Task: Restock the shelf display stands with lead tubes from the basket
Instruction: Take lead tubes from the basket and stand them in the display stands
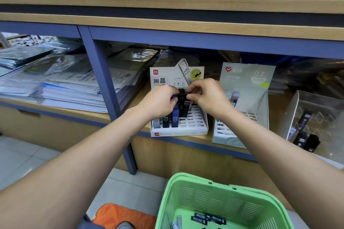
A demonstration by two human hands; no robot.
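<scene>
A white slotted display stand (197, 128) sits on the shelf, with black and blue HB 0.5 lead tubes (170, 121) standing in its left slots. My left hand (158, 101) grips a blue lead tube (175, 96) above the stand. My right hand (206, 95) pinches the top of a black lead tube (185, 106) that stands in the stand's back rows. A green basket (214, 201) at the bottom holds several loose lead tubes (208, 218). A pale green 0.7 display stand (245, 98) stands just to the right.
A clear acrylic box (316, 122) with dark items stands at the far right of the shelf. Stacks of plastic-wrapped paper (70, 87) fill the left compartment behind a blue upright post (104, 83). An orange object (122, 214) lies on the tiled floor.
</scene>
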